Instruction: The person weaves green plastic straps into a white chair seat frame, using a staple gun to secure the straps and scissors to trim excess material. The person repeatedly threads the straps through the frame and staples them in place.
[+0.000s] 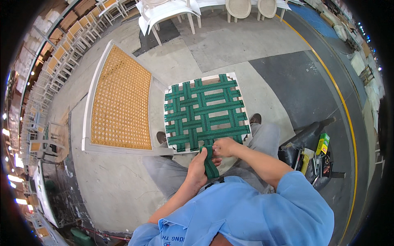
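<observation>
A chair with a white frame (86, 119) stands before me, its backrest a yellow cane mesh panel (121, 98). Green webbing straps (205, 110) cross over and under each other on its seat, with gaps between them. At the seat's near edge, my left hand (198, 166) is closed on a loose green webbing strap (211, 167), its thumb on top and the end hanging toward my lap. Close beside it, my right hand (225, 147) has its fingers curled and pinched at the same strap's edge. Its fingertips are partly hidden.
At my right, a black stool-like support (293, 153) bears hand tools and a green-yellow box (322, 143). Rows of chairs (61, 53) line the far left. A white-covered table (164, 16) with chairs stands ahead. A yellow floor line (344, 98) curves along the right.
</observation>
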A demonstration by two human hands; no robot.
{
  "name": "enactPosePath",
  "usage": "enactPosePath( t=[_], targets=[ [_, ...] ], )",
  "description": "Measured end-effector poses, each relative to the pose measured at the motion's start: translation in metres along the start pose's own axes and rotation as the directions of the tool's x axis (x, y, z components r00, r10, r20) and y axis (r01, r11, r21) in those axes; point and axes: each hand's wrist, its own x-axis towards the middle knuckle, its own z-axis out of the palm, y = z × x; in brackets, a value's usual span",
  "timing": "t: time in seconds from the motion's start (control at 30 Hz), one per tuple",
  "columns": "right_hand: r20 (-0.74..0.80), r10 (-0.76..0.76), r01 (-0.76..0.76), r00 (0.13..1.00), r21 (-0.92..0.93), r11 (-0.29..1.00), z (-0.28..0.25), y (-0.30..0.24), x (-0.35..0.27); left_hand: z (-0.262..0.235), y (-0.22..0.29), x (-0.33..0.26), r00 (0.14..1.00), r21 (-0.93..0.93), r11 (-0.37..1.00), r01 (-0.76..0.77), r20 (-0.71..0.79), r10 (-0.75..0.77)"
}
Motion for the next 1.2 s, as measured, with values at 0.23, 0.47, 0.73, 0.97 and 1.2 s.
enactPosePath(
  t=[0.23,0.47,0.73,0.97,1.2],
  targets=[
    [0.050,0.083,-0.050,0.995,0.999,-0.005,-0.025,-0.027,-0.055,-0.003,-0.018,0.031,0.998,0.234,0.972,0.003,0.054,-0.016],
    [-0.197,0.293,0.140,0.935,0.969,0.203,-0.026,-0.003,-0.041,-0.019,-0.050,0.071,0.969,0.415,0.888,-0.199,-0.053,0.242],
    [-0.009,0.390,-0.051,0.921,0.988,0.144,-0.020,0.031,-0.007,0.008,-0.005,0.127,0.990,0.323,0.942,-0.093,-0.074,0.124],
    [-0.070,0.497,-0.147,0.865,0.912,0.384,-0.016,0.046,0.007,0.001,0.005,0.176,0.949,0.339,0.922,0.189,-0.304,-0.083],
    [-0.437,0.427,0.009,0.791,0.707,0.707,-0.050,0.050,0.023,-0.010,0.008,0.192,0.937,0.331,0.923,0.196,-0.342,-0.076]
  ],
)
